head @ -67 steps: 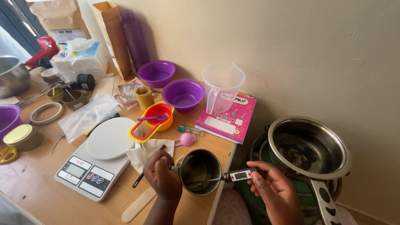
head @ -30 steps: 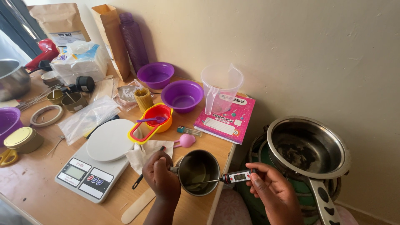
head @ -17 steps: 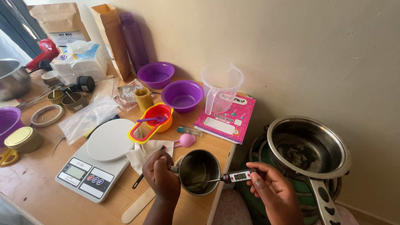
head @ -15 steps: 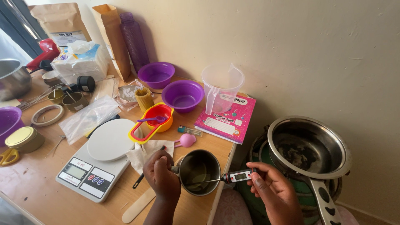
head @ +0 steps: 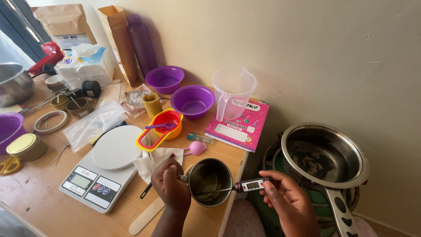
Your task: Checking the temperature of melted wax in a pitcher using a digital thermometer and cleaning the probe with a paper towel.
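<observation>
Head view, nearest first: the left hand is closed around the side handle of a small steel pot at the wooden table edge, steadying it — the right hand pinches a slim digital probe thermometer, its tip dipped into the pot's liquid. Farther off, a white kitchen scale and a pink notebook.

Two brown paper bags at back left, pink notebook under jug, scale's grey screen, thermometer's small screen
</observation>
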